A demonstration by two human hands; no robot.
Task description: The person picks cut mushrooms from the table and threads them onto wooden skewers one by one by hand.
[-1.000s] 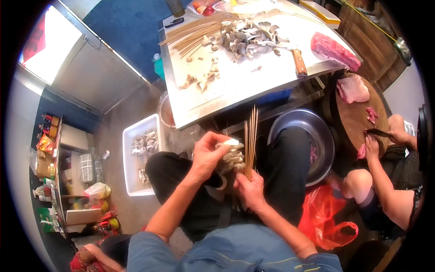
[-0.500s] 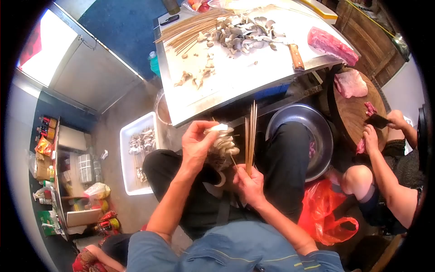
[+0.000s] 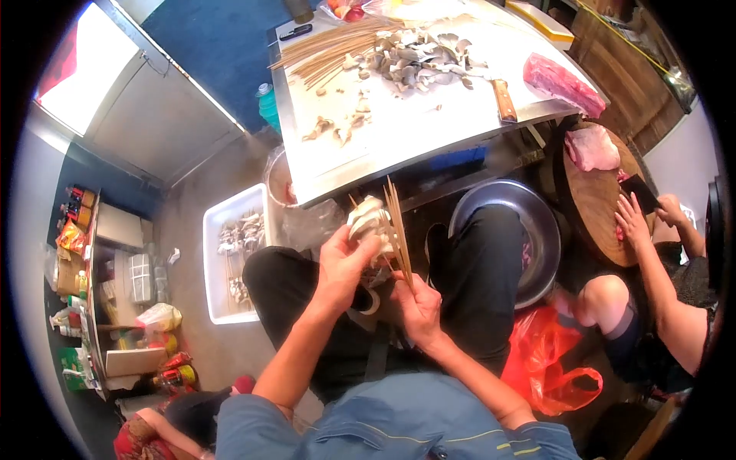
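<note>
My left hand (image 3: 345, 264) has its fingers closed on pale oyster mushroom pieces (image 3: 368, 217) threaded on a skewer, whose tip pokes out above them. My right hand (image 3: 418, 307) grips a bundle of bare wooden skewers (image 3: 396, 230) that points up and leans to the left. The lower end of the mushroom skewer runs toward my right fingers. Both hands are close together above my lap. On the white table (image 3: 414, 134) beyond them lie a heap of grey oyster mushrooms (image 3: 418, 61) and a spread of loose skewers (image 3: 330, 54).
A white tray (image 3: 209, 284) on the floor at left holds several mushroom skewers. At right are a dark metal basin (image 3: 548, 261) and a red plastic bag (image 3: 537, 360). A co-worker's hands (image 3: 636, 222) work with a cleaver on a round chopping block (image 3: 583, 199). A knife (image 3: 504, 101) and meat (image 3: 563, 84) lie on the table.
My left hand has moved right and down, bringing the mushrooms against the skewer bundle. The bundle has tilted from nearly upright to leaning left. The co-worker's left hand has spread over the meat.
</note>
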